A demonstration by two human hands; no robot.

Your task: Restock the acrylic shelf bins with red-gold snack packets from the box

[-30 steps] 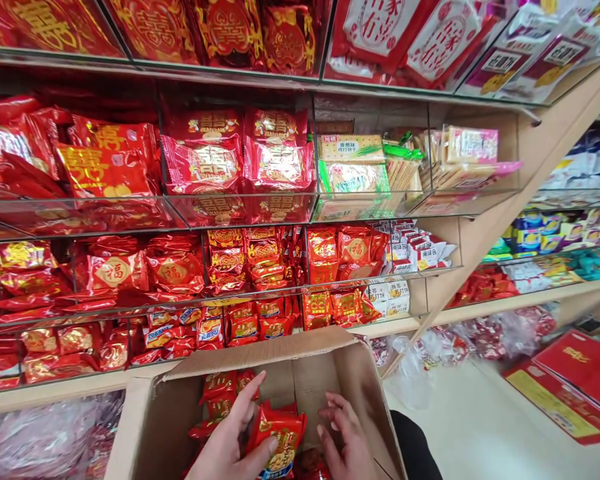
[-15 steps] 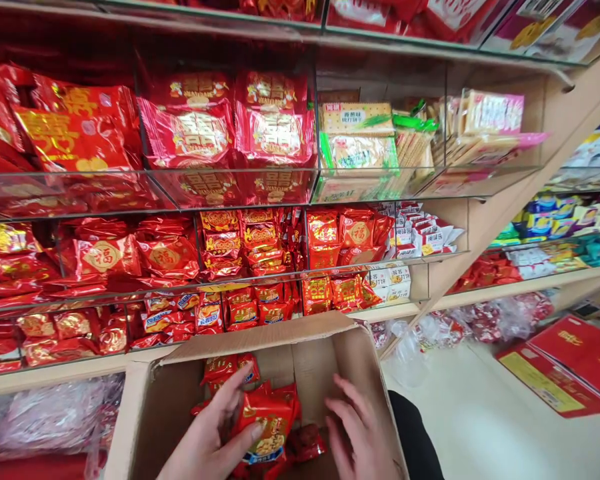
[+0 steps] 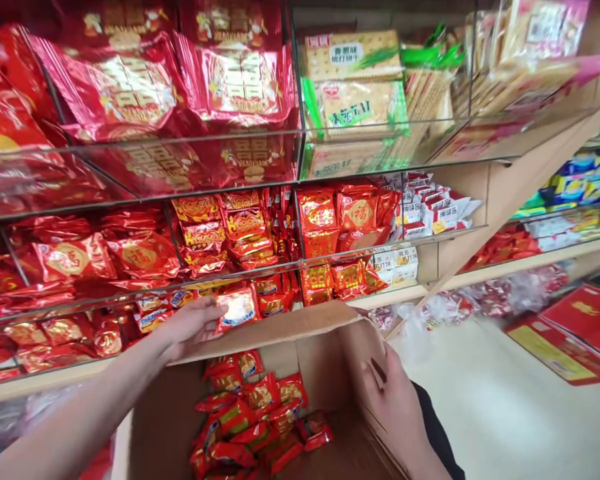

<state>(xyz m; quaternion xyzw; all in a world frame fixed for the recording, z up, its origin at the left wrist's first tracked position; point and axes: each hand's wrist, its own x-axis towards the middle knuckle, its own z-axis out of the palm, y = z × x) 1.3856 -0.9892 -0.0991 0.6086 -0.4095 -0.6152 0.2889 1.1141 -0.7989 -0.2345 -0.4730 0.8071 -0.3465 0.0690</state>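
Note:
Stretched over the far edge of the box, my left hand [image 3: 197, 323] pinches a red snack packet [image 3: 237, 308] with a pale, shiny label, in front of the lowest shelf row. My right hand [image 3: 397, 407] grips the right wall of the open cardboard box [image 3: 280, 331], its fingers at the hand hole and inside. Many red and gold snack packets [image 3: 260, 393] lie loose in a heap on the box floor. Similar red packets [image 3: 275, 293] stand in the shelf compartment just right of the held packet.
Clear shelf fronts run across the view, with pink-red packs [image 3: 135, 87], green-edged cracker packs [image 3: 353, 107] and white packets [image 3: 433, 210] behind them. A red carton [image 3: 575, 333] sits on the floor at right. Plastic-wrapped goods [image 3: 453, 307] lie under the shelf.
My left hand has moved from inside the box up and forward to the lowest shelf with a packet. My right hand has gone from inside the box to its right wall. The view is closer to the shelves.

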